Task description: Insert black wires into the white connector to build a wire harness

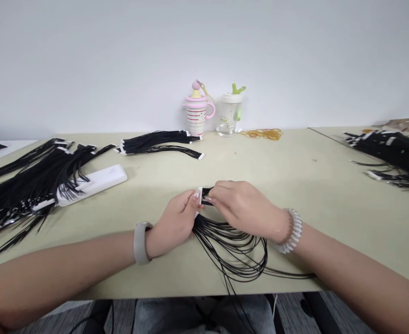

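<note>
Left hand (174, 223) and right hand (244, 208) pinch white plastic connector (199, 195) for steadiness, thin black wires (232, 250) trailing toward six o'clock.

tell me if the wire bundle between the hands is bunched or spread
Spread: the black wires fan into loose loops below the left hand and right hand.

Left hand (174, 223), right hand (242, 208), pinching connector (206, 195), black wires (232, 250) trailing

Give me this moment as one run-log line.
left hand: holds white connector | right hand: pinches same connector | black wires: trail over table edge
</note>
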The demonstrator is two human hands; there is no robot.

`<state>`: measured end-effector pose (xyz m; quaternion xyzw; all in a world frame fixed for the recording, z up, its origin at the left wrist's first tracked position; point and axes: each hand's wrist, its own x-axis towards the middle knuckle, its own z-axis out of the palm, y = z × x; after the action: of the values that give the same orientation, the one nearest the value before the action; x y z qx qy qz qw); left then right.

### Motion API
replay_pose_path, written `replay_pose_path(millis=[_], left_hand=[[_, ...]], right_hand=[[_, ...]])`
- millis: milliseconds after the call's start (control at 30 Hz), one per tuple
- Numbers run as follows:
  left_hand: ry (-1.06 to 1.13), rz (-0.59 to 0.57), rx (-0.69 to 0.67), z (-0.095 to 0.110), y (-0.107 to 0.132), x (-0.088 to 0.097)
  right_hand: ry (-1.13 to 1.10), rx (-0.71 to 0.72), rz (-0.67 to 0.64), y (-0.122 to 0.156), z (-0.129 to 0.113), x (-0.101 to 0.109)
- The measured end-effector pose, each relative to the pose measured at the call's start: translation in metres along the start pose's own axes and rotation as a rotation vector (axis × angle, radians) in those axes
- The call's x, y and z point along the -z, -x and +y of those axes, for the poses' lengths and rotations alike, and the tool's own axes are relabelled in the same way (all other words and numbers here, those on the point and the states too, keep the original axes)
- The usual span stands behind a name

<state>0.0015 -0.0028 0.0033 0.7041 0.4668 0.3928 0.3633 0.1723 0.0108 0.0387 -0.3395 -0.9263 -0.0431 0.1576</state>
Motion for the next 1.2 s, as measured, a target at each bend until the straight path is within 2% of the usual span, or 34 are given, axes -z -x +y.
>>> replay_pose_path(millis=[133,333,600,1000,1100,1200], left_hand=[[0.042,-0.028,0.031,0.001,0.001,0.0],[0.125,-0.022,0.208,0.001,0.001,0.0],[0.07,-0.033,0.08,0.0,0.0,0.0],[0.093,-0.07,0.093,0.001,0.0,-0.001],[0.121,-0.066,0.101,0.001,0.0,-0.001],[0.171,-0.065,0.137,0.001,-0.001,-0.001]], right_hand=[[-0.034,0.005,0.014,0.001,0.0,0.003],[-0.084,-0.053,0.008,0.005,0.004,0.005],[-0.036,-0.062,0.015,0.002,0.0,0.0],[-0.1,-0.096,0.054,0.0,-0.004,-0.008],[-0.167,-0.105,0.073,-0.001,-0.004,-0.005],[-0.351,-0.162,0.041,-0.001,0.0,0.001]])
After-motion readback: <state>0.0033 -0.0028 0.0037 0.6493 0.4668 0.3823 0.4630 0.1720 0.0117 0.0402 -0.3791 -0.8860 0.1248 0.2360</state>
